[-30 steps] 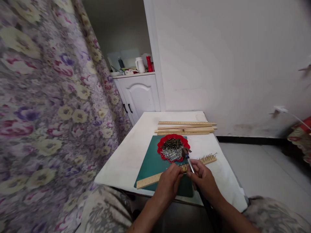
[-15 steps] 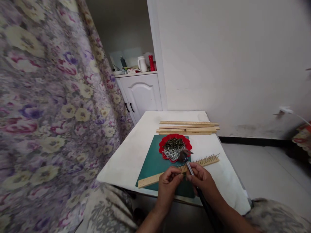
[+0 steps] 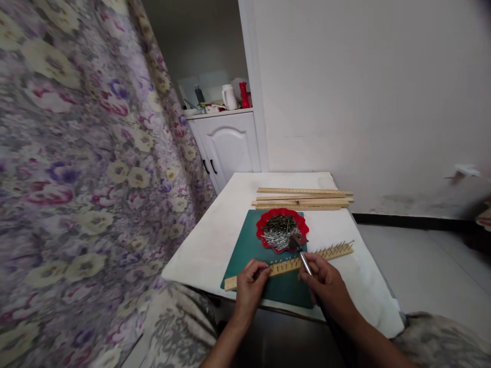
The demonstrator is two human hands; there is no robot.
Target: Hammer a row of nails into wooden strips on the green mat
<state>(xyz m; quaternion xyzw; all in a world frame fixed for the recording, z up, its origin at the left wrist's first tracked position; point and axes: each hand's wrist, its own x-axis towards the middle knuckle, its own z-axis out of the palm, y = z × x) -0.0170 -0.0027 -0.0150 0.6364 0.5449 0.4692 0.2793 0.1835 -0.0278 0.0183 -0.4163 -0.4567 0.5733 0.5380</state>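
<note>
White table [image 3: 199,248]; right grip [image 3: 326,278] wraps the hammer [image 3: 305,262]; left grip [image 3: 251,283] narrowly pinches a nail [image 3: 268,266] at the strip [image 3: 287,266].

This looks like a room in a home: a floral curtain [image 3: 88,179] hangs at the left, a white cabinet [image 3: 195,130] with a panelled door [image 3: 232,145] carries a white jug [image 3: 229,98] and household clutter [image 3: 211,108], and the floor [image 3: 378,255] is pale-tiled.
</note>
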